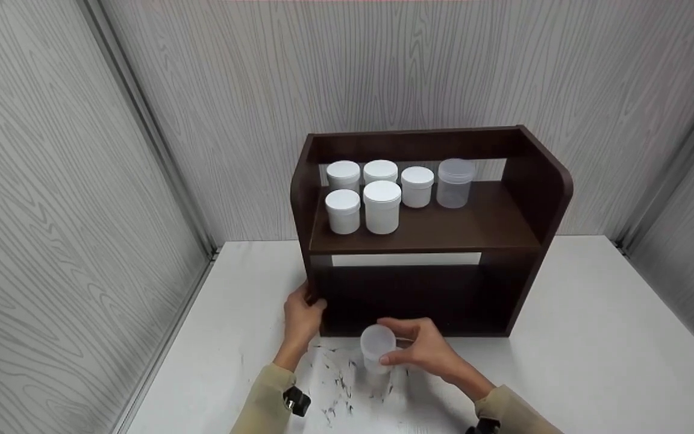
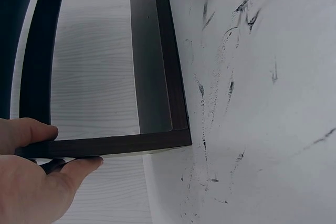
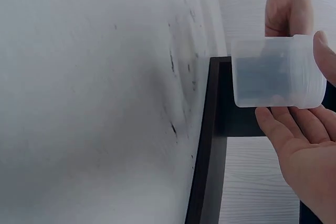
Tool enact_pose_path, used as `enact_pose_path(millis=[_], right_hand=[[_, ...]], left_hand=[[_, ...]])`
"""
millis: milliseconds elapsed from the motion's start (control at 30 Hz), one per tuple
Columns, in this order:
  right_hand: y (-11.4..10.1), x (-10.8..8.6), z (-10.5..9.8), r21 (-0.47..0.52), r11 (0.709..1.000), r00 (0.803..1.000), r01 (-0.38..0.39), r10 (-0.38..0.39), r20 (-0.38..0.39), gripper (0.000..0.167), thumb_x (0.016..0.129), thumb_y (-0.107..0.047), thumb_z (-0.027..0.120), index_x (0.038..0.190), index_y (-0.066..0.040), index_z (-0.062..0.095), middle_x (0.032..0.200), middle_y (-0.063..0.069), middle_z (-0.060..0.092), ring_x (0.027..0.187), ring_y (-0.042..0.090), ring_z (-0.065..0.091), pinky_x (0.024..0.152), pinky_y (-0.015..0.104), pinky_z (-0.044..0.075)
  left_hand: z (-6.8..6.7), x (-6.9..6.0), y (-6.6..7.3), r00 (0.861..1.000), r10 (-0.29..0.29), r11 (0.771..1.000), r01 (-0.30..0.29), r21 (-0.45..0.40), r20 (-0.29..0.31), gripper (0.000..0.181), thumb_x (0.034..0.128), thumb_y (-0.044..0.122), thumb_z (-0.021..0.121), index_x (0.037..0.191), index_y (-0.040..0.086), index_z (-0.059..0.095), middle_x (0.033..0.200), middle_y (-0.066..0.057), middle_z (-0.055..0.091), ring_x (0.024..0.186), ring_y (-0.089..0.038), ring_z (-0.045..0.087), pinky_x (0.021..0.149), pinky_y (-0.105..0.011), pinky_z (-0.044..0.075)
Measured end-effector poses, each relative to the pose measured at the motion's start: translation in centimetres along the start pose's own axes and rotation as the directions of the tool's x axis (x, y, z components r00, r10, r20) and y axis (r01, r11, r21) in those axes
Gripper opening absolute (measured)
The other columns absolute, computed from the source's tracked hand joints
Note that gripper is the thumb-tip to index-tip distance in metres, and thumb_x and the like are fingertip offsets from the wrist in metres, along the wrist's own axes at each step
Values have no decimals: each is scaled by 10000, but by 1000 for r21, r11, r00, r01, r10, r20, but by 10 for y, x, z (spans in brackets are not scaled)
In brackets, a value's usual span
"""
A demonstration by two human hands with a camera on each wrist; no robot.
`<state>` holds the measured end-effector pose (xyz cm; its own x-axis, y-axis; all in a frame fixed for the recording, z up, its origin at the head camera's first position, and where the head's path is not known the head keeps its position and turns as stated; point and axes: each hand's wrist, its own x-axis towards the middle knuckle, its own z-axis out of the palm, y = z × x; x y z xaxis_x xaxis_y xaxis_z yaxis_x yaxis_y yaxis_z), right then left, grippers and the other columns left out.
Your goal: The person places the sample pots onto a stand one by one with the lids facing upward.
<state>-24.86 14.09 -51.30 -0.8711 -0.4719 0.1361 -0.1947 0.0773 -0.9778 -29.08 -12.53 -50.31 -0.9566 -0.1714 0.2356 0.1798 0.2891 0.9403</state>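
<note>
A translucent plastic jar with its lid (image 1: 378, 343) is held between the thumb and fingers of my right hand (image 1: 426, 351), in front of the lower opening of a dark brown two-tier shelf (image 1: 473, 232). In the right wrist view the jar (image 3: 265, 74) lies across the frame, with the thumb on one side and fingers on the other. My left hand (image 1: 302, 316) grips the front edge of the shelf's left side panel. Thumb and fingers straddle that panel (image 2: 121, 144) in the left wrist view.
On the upper tier, at the left and middle, stand several white lidded jars (image 1: 382, 208) and one translucent jar (image 1: 455, 187). The white table (image 1: 588, 301) has dark scuff marks (image 1: 340, 383) near the shelf's front. Grey wood-grain walls (image 1: 250, 90) enclose the back and sides.
</note>
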Motion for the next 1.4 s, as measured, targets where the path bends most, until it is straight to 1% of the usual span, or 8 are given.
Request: enact_pose_path(millis=[100,233,367,600,767,967,1133,1400], right_hand=[[-3,-5,-4,-15,1000,1000,-5,5,-1,707,794,-81,930,1414,64,622,1430,246,611,1270,422,624,1018,494,540],[-7,-10,-9,-17,1000,1000,-25,25,0,727,794,-108,936,1423,64,614,1444,233,605,1282,427,616,1006,458,552],[-9,-15,-12,-13,999,999,-34,34,-8,732,788,-109,941,1421,64,616,1441,235,608,1276,439,617,1002,457,555],[-18,-20,-17,-11,999,999,-39,39,-26,708,788,-97,936,1410,49,632,1429,245,613,1263,439,626,984,424,567],[-28,-25,-20,-27,999,999,-20,19,-31,703,790,-107,936,1401,64,633,1406,243,630,1246,428,640,964,395,576],[-43,-28,-22,-14,1000,999,4,-5,-36,700,775,-80,941,1388,75,640,1386,248,640,1187,345,689,912,348,593],[-54,-30,-26,13,1000,1000,12,-12,-25,724,779,-60,935,1402,110,606,1404,278,612,1205,343,678,926,347,585],[-74,-29,-35,10,1000,1000,4,-4,-20,743,785,-60,931,1424,103,588,1438,283,583,1200,351,680,901,366,597]], left_hand=[[-1,0,0,1000,4,1000,-4,11,-5,573,948,-51,592,1499,-142,461,1419,-318,583,1327,-431,563,1077,-523,484],[-1,1,1,1000,-8,1000,8,16,0,574,952,-35,593,1502,-134,462,1419,-306,587,1337,-422,554,1089,-523,471],[-1,0,2,1000,-25,1000,25,12,12,583,960,-22,593,1517,-120,451,1438,-288,578,1358,-413,536,1110,-518,451],[-1,1,1,1000,-3,1000,3,-7,5,570,947,-46,588,1496,-138,465,1423,-306,583,1354,-423,539,1121,-533,437],[-1,1,0,1000,-4,1000,4,-6,10,574,949,-35,588,1499,-140,460,1433,-310,574,1366,-423,528,1125,-533,434],[-1,0,0,1000,1,1000,-1,-6,7,577,947,-44,584,1500,-144,454,1439,-319,564,1371,-429,520,1126,-540,430],[0,0,1,1000,3,1000,-3,2,5,576,945,-51,591,1498,-141,460,1434,-317,569,1365,-432,525,1125,-541,431],[-1,0,-1,1000,8,1000,-8,25,2,560,951,-29,593,1486,-146,473,1416,-328,577,1336,-440,551,1098,-546,457]])
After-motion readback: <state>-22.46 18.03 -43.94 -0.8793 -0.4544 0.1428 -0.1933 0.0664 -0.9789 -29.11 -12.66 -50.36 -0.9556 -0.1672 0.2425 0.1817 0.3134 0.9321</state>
